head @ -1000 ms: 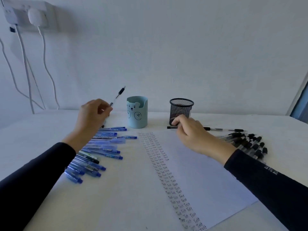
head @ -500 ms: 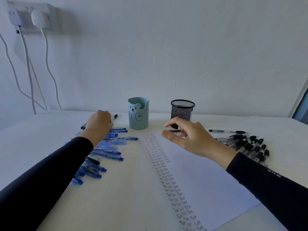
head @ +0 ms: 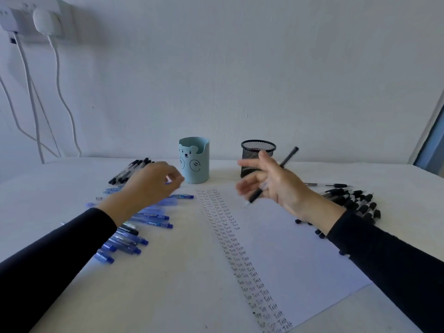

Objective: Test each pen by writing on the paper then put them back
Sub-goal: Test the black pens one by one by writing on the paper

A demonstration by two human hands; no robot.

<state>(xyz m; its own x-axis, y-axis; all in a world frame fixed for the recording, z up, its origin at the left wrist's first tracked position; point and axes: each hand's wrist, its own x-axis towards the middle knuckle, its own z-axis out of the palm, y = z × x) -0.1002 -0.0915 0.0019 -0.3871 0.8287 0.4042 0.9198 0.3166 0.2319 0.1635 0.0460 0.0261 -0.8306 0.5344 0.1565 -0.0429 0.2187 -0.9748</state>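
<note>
Right hand [head: 276,186] now holds a slim black plastic pen [head: 287,161], centre right; left hand [head: 149,183], loose and empty, has released its last one, so next test looks due.

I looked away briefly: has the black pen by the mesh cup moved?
Yes. The black pen rose off the table, tilting; its top now sits beside the mesh cup's rim.

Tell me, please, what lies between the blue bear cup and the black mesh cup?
Only bare table shows between the bear cup and the mesh cup in the head view; the right hand's fingers overlap only the mesh cup's left side.
</note>
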